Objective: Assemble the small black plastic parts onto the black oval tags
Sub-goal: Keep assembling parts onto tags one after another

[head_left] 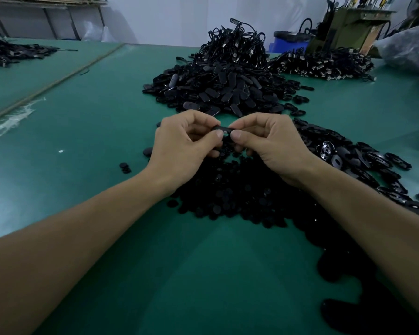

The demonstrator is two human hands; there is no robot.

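While the left hand (186, 143) pinches one end of a black oval plastic tag (221, 128), whose long axis runs side to side between both hands, the right hand (266, 143) pinches the other end, equally near, above the heap of small round black plastic parts (228, 197).

A black oval tag (221, 128) is pinched level between left hand (182, 147) and right hand (270, 147) above heaped small round parts (230, 197), more tags (218, 85) piled beyond.
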